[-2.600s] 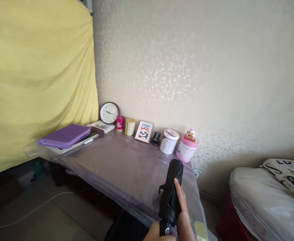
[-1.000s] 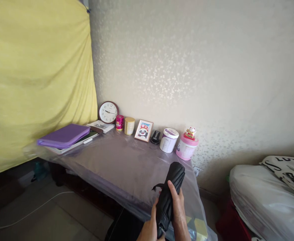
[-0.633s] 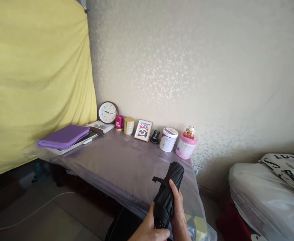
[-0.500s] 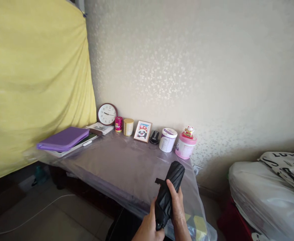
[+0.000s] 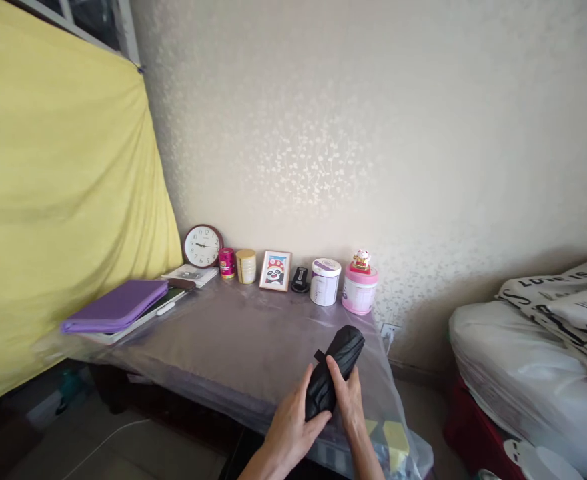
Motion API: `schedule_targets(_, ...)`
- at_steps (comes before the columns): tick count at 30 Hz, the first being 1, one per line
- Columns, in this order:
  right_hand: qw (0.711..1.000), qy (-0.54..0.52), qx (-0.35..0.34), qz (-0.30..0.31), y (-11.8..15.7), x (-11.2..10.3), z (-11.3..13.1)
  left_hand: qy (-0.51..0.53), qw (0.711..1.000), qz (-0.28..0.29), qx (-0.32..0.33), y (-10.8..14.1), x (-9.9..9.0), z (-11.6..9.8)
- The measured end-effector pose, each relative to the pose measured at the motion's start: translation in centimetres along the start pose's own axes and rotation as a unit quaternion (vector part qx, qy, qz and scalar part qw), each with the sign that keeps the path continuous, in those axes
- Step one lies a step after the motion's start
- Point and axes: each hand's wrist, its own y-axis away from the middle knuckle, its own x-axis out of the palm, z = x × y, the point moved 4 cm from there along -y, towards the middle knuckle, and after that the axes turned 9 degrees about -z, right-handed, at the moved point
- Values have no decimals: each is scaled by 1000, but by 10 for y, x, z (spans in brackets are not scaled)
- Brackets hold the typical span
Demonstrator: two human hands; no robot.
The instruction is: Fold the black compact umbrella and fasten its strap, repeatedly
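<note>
A folded black umbrella (image 5: pixel 334 369) is held low over the front of the table, tilted with its tip end up and to the right. A short black strap (image 5: pixel 319 356) sticks out from its upper left side. My left hand (image 5: pixel 290 421) cups the lower end from the left. My right hand (image 5: pixel 348 398) grips it from the right, fingers lying across the fabric. The handle is hidden by my hands.
A plastic-covered table (image 5: pixel 233 333) holds a purple zip folder (image 5: pixel 115 307), a wall clock (image 5: pixel 203 245), tins and a framed panda picture (image 5: pixel 275 271) along the wall. Yellow cloth (image 5: pixel 48 187) hangs left; wrapped white bedding (image 5: pixel 518 373) lies right.
The umbrella now looks shorter and leans further over, its handle no longer showing. My left hand has closed around its lower end. The room has shifted left and down in view.
</note>
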Motion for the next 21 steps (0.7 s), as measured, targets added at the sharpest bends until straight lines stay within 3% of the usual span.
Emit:
schedule_targets(5,973,172,-142,-57,-13,-5,-7,-188,982,17,18,-11,3,11)
schedule_targets(11,931,180,-316,24,-10,5,-7,-283,959,27,21,-14,10,15)
schedule_targets(16,940,88,-317,87,-15,5,-5,-313,949,40,17,-14,11,14)
schedule_targets(21,969,-21,-191,158,-14,-5,-13,-343,938,35,30,-13,12,13)
